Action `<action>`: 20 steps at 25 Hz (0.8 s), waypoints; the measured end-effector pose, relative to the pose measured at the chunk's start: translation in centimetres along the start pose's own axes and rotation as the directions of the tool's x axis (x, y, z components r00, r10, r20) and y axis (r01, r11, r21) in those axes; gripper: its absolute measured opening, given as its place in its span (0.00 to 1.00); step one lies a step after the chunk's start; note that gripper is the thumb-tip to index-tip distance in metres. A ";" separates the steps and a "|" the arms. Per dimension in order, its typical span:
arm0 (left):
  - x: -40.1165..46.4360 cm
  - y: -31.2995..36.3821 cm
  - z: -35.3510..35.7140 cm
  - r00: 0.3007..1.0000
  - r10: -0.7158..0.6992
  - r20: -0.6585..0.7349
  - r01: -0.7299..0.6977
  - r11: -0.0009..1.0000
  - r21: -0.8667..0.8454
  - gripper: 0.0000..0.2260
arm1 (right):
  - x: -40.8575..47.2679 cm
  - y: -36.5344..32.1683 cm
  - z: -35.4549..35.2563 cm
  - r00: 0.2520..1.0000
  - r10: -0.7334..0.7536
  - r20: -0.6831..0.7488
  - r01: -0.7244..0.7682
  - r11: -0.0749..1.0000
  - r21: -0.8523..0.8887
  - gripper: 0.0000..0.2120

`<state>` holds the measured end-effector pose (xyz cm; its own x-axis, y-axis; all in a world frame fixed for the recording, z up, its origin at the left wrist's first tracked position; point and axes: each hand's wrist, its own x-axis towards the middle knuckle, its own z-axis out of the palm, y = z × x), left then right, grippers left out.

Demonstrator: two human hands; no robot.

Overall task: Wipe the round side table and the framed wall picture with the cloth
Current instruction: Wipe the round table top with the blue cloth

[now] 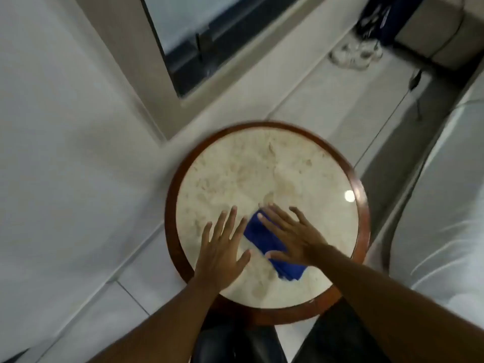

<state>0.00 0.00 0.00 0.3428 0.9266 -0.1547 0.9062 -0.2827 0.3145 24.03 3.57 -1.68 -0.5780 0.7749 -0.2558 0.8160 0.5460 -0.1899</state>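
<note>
The round side table (262,166) has a beige marble top inside a dark wooden rim and fills the middle of the head view. A blue cloth (264,239) lies flat on its near half. My right hand (290,237) presses down on the cloth with fingers spread flat. My left hand (222,247) rests palm down on the bare marble just left of the cloth, fingers apart, holding nothing. No framed wall picture is in view.
A white sofa (440,218) stands close to the table's right. A window with a dark frame (183,48) is at the top. Pale shoes (353,53) and a dark bag (387,19) lie on the tiled floor beyond. A white wall is on the left.
</note>
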 end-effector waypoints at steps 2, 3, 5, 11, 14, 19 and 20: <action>2.2 -1.1 4.1 0.999 -0.011 0.031 0.011 1.000 0.002 0.34 | 1.1 1.5 3.8 0.997 -0.067 0.038 0.069 0.996 -0.048 0.45; 2.9 -1.5 5.9 0.999 -0.024 0.026 0.023 0.999 0.026 0.34 | 1.2 1.9 5.5 0.999 -0.043 0.012 0.044 0.998 -0.048 0.45; 3.9 -1.6 8.6 1.000 -0.009 0.013 0.008 0.998 0.067 0.32 | 1.2 2.0 7.6 0.997 0.032 -0.071 -0.032 0.999 -0.001 0.42; 4.6 0.1 7.2 1.000 0.011 -0.004 -0.010 0.992 0.125 0.29 | 1.4 0.2 7.4 0.972 0.116 -0.205 -0.095 0.989 0.110 0.26; 4.4 0.3 4.7 0.996 0.083 0.013 -0.084 0.991 0.106 0.28 | 0.9 -1.7 6.6 0.959 0.180 -0.217 -0.150 0.978 0.146 0.25; 3.5 0.7 -1.7 0.994 0.026 0.107 -0.030 0.999 0.034 0.28 | 1.1 -5.0 0.3 0.913 0.236 -0.331 -0.147 0.951 0.273 0.25; 3.0 0.9 -3.9 0.998 0.030 0.063 -0.031 0.999 0.023 0.27 | 1.2 -6.0 -1.8 0.904 0.232 -0.360 -0.132 0.950 0.283 0.26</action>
<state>0.90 3.48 3.49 0.3845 0.9004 -0.2035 0.9005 -0.3174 0.2971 18.50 1.81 0.89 -0.3299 0.9417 0.0659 0.8493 0.3265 -0.4149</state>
